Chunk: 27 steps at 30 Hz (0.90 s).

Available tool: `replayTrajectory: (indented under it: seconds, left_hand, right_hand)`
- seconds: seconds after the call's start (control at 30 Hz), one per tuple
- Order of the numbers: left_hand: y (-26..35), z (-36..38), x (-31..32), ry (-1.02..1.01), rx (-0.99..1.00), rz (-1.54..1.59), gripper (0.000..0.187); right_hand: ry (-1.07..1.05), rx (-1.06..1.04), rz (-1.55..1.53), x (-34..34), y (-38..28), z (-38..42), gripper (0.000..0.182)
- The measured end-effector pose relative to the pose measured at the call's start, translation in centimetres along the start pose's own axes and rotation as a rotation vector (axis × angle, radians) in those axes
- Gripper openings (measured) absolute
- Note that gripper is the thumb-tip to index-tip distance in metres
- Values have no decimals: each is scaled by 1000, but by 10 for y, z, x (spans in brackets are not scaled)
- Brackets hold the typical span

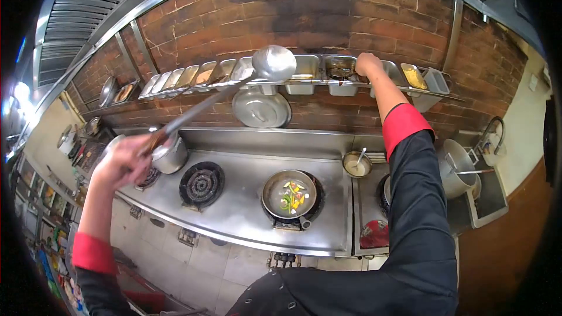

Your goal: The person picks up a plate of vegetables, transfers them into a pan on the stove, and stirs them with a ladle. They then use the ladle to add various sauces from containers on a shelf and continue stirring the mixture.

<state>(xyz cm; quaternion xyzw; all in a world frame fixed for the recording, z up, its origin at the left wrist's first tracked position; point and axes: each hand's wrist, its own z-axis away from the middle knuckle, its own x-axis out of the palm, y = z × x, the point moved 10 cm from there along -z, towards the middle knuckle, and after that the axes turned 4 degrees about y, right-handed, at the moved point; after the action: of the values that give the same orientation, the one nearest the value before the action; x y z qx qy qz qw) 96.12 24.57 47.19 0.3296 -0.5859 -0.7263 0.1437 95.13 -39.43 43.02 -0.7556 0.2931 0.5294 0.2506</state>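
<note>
While the left hand (124, 162), slightly blurred, is wrapped round the brown end of the ladle (274, 63), fingers closed on it, the ladle's long shaft slants up and away; its round bowl shows in front of the row of metal containers (304, 68). Right hand (370, 65) is at the rack, arm stretched forward, fingers curled in, beside the container of dark sauce (341, 68); cannot tell whether the fingertips pinch anything, their undersides are hidden; yellow food (414, 77) sits in a container to the right of this hand.

Below the rack, a round metal lid (261, 109) stands against the brick wall (293, 17); on the steel stove (246, 210), a frying pan (273, 200) sits over a burner, cut vegetables (295, 198) in it, green, yellow and red; empty black burner (201, 185) to its left; metal pot (170, 155) farther left, near the left hand; small pot (356, 164) of pale liquid with a spoon in it, right of the pan; red cloth (374, 234) near the right sleeve; large pot (458, 171) at far right, beside the sink (490, 210).
</note>
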Motion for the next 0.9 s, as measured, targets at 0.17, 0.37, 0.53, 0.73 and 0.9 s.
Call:
replayTrajectory:
  seconds: [0.17, 0.37, 0.53, 0.73, 0.9]
  left_hand:
    - [40, -57, 72, 174, -17, 186, 51]
    - [64, -47, 103, 204, 17, 381, 52]
    - [73, -47, 111, 180, 49, 401, 51]
    - [74, -48, 125, 204, 33, 354, 51]
    - [69, -55, 150, 138, -35, 390, 50]
  right_hand:
    - [124, -119, -16, -8, -12, -4, 27]
    - [219, -125, -122, -39, 27, -7, 24]
    - [153, -79, -193, -37, 53, -12, 26]
    - [106, -18, -337, -32, 73, -25, 30]
    - [53, -45, -337, -20, 70, -28, 45]
